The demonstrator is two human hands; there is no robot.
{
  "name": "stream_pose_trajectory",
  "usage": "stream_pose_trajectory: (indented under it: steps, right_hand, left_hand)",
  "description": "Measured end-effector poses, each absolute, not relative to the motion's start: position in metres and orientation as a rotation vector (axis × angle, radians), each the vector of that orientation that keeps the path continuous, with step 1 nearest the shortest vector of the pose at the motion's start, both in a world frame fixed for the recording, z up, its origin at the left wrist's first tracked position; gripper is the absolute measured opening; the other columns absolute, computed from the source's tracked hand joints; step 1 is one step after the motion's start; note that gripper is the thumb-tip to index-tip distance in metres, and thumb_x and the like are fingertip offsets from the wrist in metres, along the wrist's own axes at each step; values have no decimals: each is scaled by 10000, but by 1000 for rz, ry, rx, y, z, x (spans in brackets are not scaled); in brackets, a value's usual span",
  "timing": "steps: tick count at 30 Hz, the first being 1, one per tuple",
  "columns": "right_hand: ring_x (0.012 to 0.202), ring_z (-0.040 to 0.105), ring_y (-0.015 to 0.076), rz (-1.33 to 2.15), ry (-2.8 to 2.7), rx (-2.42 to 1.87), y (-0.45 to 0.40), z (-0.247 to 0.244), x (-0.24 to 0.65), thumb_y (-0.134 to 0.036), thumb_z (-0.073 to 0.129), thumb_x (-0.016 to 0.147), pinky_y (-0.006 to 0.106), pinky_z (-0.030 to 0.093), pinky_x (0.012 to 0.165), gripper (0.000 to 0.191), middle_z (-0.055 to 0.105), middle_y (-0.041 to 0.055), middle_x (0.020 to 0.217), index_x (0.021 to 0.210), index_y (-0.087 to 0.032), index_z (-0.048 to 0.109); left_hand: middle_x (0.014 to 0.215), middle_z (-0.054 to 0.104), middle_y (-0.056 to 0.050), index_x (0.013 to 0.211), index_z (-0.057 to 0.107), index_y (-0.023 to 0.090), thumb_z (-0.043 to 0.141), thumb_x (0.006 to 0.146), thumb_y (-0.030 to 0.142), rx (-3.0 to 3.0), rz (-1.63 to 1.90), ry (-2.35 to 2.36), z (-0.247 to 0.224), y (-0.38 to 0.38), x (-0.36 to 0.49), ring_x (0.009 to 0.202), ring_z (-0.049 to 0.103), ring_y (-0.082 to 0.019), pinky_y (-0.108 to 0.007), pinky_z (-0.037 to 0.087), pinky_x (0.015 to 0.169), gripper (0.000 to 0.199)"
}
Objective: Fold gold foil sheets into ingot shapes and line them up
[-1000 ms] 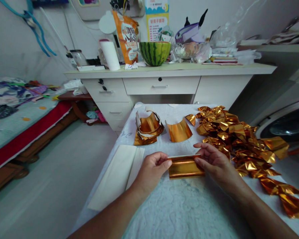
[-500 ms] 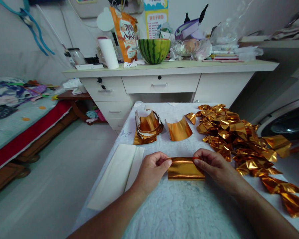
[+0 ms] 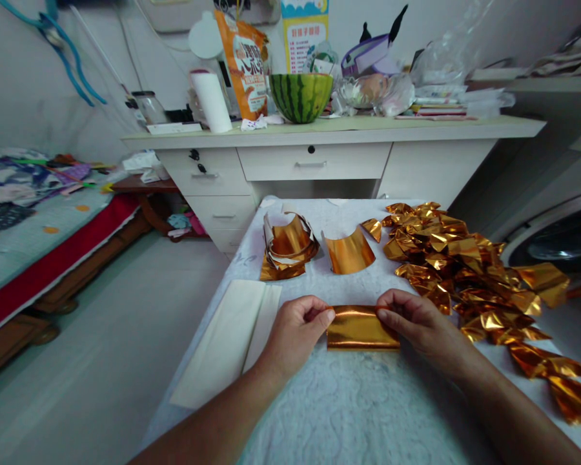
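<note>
Your left hand (image 3: pixel 295 332) pinches gold sheet (image 3: pixel 363 328) near far left corner, thumb on top; right hand (image 3: pixel 423 329) pinches far right corner likewise. Sheet sits between hands, over cloth (image 3: pixel 329 400), nearer you than curled piece (image 3: pixel 349 253); whether it touches cloth, can't tell. Hold both pinches level, pull evenly for straight far edge. Press lightly: foil likely creases. Mind foil pile (image 3: pixel 445 248) beyond right hand.

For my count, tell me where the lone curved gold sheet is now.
In the head view, the curved gold sheet lies beyond the left hand and right hand, between the curled gold stack at left and the gold foil pile at right.
</note>
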State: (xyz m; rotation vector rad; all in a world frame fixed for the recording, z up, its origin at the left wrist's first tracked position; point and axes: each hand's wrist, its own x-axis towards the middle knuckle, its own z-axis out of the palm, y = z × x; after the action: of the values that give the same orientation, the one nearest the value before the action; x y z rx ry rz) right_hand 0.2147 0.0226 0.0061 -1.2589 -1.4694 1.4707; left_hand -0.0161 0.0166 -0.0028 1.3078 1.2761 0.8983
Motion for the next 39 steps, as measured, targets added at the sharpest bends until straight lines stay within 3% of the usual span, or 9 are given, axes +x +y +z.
stream_pose_trajectory:
  steps: [39]
  right_hand:
    - [564,402,104,1458,-1514,-1300,23,9,214,-590,663,790,235,303,512,409,473,-37,629,760,-198,552]
  left_hand:
    - [628,573,0,722,638,149,627,787,381,1317,899,1306,-1,17,-15,596,515,-133,-234,376,558,241]
